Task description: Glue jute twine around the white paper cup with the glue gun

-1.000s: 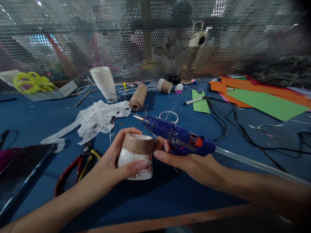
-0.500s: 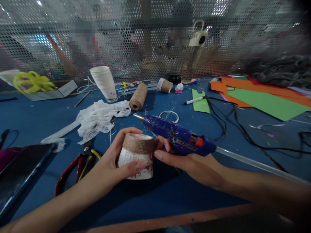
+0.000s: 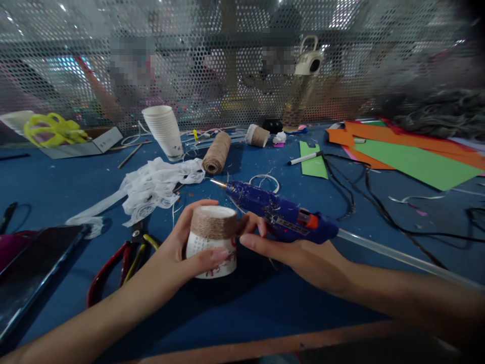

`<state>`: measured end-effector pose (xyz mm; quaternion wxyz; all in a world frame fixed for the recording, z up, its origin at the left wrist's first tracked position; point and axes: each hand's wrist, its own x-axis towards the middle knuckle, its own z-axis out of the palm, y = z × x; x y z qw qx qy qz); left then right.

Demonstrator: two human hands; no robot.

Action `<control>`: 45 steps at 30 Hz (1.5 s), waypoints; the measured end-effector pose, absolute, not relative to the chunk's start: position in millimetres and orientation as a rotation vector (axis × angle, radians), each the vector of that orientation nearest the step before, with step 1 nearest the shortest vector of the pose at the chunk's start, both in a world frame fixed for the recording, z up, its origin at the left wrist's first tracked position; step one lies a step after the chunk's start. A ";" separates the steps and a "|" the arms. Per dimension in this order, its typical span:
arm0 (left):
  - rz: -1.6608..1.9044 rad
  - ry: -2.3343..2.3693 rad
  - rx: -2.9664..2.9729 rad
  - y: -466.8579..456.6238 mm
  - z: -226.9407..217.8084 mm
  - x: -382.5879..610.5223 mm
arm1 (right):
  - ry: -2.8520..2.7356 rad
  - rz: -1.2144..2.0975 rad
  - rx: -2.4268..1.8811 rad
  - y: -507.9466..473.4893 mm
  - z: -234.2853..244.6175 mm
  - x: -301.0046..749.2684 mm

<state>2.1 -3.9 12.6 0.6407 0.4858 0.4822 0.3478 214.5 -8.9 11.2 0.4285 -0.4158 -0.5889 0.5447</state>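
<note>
My left hand (image 3: 189, 247) wraps round a white printed paper cup (image 3: 212, 260), thumb across its front. The cup is tilted slightly, its top end toward the back, and brown twine (image 3: 214, 223) is wound in a band round its upper part. My right hand (image 3: 273, 245) is closed round a blue hot glue gun (image 3: 276, 210), whose nozzle points left beyond the cup. The right thumb and fingertips come close together beside the twine band; any strand between them is too small to make out. A clear glue stick (image 3: 379, 246) sticks out of the gun's back.
Beyond the cup lie a twine roll (image 3: 217, 152), white lace (image 3: 155, 184) and stacked paper cups (image 3: 163, 132). Red-and-yellow-handled cutters (image 3: 131, 258) and a phone (image 3: 38, 273) are at left. A black cable (image 3: 369, 187) and coloured paper (image 3: 409, 159) lie right, a bottle (image 3: 303, 83) behind.
The cup has turned and tipped slightly in my left hand, showing more of its top. My right hand and the glue gun have barely moved.
</note>
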 end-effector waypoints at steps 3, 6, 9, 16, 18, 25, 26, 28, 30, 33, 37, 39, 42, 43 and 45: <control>0.814 1.121 1.144 -2.6 12.0 1.4 | -1.471 1.328 -1.050 -8.8 9.6 215.2; 0.821 1.093 1.170 0.4 10.4 -0.6 | -1.493 1.313 -1.077 -8.8 10.2 215.9; 0.823 1.050 1.155 2.4 9.7 -1.5 | -1.524 1.300 -1.094 -8.7 12.0 215.9; 0.934 1.104 1.079 -0.7 17.5 2.5 | -1.477 1.337 -1.015 -10.2 7.8 215.6; 0.966 1.112 1.071 -0.6 19.5 2.8 | -1.456 1.340 -0.995 -11.8 3.5 218.1; 0.980 1.055 0.992 -1.0 24.4 2.4 | -1.623 1.216 -0.989 -18.3 -0.4 230.9; 0.982 1.035 0.988 -1.0 24.4 1.7 | -1.664 1.174 -0.975 -18.6 1.8 232.0; 0.999 1.004 0.988 0.3 22.6 -1.2 | -1.684 1.057 -1.015 -18.1 7.0 233.8; 1.018 0.956 0.999 3.0 17.9 -5.6 | -1.744 0.899 -1.011 -16.1 11.0 236.2; 1.019 0.863 1.027 7.5 9.2 -12.7 | -1.838 0.635 -0.872 -11.6 11.5 241.9; 1.022 0.848 1.015 8.4 4.9 -16.9 | -1.934 0.536 -0.952 -8.4 9.7 247.7; 1.033 0.843 1.011 7.3 6.0 -16.6 | -2.005 0.500 -0.987 -9.2 12.4 247.9; 1.045 0.826 1.008 6.5 8.3 -14.9 | -2.107 0.498 -1.010 -11.1 19.3 246.9; 1.044 0.826 1.006 6.6 8.8 -14.4 | -2.126 0.504 -1.037 -11.3 21.1 246.8; 1.047 0.830 0.997 7.0 9.3 -13.5 | -2.178 0.499 -0.985 -10.7 22.4 247.6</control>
